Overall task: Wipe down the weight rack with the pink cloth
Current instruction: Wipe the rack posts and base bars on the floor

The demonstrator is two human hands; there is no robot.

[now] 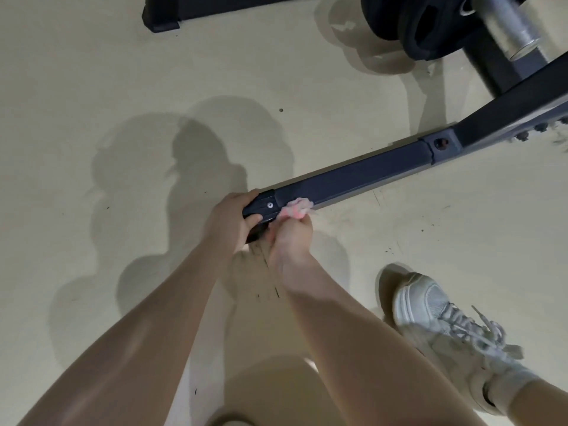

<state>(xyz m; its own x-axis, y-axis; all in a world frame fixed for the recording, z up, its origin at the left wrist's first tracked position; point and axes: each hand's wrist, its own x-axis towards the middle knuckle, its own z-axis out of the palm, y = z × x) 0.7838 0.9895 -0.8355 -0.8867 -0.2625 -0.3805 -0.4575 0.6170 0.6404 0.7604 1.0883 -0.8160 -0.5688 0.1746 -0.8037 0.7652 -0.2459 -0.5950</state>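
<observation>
I am wiping the weight rack's floor bar (353, 176) at its near end: my left hand (229, 218) grips the end cap, my right hand (290, 238) clutches the bunched pink cloth (296, 209) against the bar. Next, I judge, rub toward two o'clock.

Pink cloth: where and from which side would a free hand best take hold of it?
Take the pink cloth by its loose bunch showing beyond the right hand, coming from the floor side; the rack's base bar backs its far side.
</observation>
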